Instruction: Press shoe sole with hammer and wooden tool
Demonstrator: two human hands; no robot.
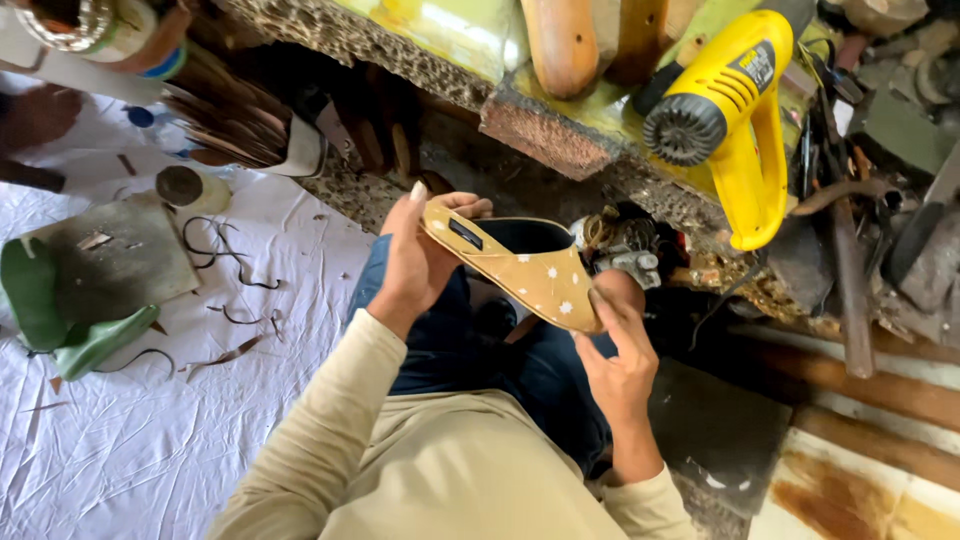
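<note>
Two bare hands hold a tan slip-on shoe (520, 262) with small white flowers, raised over the person's dark-trousered lap and tilted so its heel end is higher than its toe. The left hand (418, 255) is clamped around the heel end, thumb up along the rim and fingers wrapped behind. The right hand (618, 350) grips the toe end from below, fingers closed on the lower edge; how far they curl under is hard to tell from this angle.

Just above and to the right of the shoe, a yellow heat gun (728, 120) lies on the worn edge of a workbench (545, 135), its nozzle end hanging past the edge. Close right of the shoe's toe sits a small grey metal fitting with coiled cord (622, 250), nearly touching it. Further right of the shoe, dark iron tools (850, 270) crowd the bench side, leaving little room there.

Left of the shoe, a white sheet (130, 440) spreads wide, with most of its near part bare. Leather trimmings (225, 290) curl on it, well apart from the shoe, beside a grey board (120, 260) and a green sheet (70, 325).
</note>
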